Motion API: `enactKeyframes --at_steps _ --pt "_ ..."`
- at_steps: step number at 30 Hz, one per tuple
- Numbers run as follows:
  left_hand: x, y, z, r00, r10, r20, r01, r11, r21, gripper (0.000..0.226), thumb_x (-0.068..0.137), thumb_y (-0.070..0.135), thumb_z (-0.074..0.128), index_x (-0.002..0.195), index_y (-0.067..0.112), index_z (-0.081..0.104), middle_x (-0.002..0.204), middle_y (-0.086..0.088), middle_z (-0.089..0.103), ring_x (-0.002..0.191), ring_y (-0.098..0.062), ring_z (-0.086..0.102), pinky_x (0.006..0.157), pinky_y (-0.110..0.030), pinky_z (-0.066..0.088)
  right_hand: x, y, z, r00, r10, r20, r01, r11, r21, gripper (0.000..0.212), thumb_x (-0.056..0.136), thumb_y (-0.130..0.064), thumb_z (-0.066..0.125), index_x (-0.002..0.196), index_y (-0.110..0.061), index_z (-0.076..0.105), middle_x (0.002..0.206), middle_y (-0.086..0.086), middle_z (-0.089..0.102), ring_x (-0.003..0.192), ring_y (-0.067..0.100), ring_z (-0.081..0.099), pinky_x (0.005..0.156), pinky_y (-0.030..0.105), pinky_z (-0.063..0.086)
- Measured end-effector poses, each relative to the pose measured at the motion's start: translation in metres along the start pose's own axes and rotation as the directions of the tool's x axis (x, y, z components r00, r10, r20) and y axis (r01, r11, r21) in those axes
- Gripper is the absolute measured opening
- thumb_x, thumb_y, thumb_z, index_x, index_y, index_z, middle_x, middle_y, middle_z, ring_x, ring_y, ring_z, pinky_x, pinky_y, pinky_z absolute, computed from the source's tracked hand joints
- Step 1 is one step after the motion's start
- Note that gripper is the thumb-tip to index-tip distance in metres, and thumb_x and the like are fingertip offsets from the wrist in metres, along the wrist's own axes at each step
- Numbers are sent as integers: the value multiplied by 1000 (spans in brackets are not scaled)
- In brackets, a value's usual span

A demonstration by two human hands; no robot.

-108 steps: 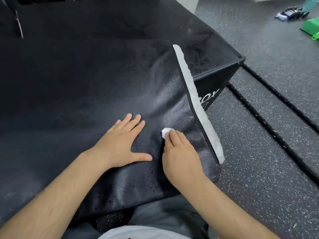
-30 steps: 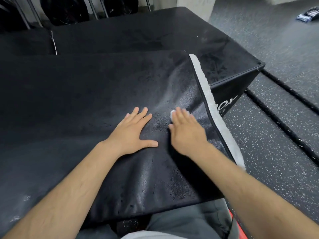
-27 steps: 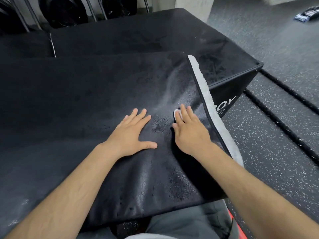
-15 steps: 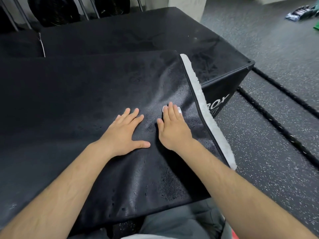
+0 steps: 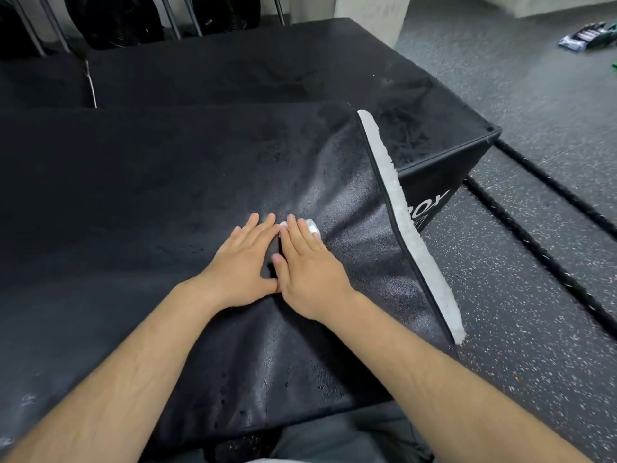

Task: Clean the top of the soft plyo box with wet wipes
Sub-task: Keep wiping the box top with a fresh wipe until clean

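While outstretched, right fingers atop wipe.

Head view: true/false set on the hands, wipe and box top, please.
1. The right hand presses the wet wipe flat on the box top. True.
2. The left hand is raised off the box. False: it rests flat on the top.
3. The hands are far apart. False: they lie side by side, close together.
4. A white strip runs along the top's right edge. True.
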State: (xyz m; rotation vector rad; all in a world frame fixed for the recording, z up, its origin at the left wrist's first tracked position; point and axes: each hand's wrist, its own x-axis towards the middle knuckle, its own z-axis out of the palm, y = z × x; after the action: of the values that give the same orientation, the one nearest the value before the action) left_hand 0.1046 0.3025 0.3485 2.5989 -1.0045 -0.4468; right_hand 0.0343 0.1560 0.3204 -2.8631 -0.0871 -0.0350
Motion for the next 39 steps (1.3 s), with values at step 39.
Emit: enactKeyframes --at_steps 39 --pt "41 -10 -27 996 -59 61 50 989 137 131 72 77 65 158 13 -11 163 2 -21 151 -15 -19 124 -33 -5 35 34 -32 996 80 -49 -77 995 69 50 109 -23 26 151 4 36 160 21 30 151 34 23 125 38 10"
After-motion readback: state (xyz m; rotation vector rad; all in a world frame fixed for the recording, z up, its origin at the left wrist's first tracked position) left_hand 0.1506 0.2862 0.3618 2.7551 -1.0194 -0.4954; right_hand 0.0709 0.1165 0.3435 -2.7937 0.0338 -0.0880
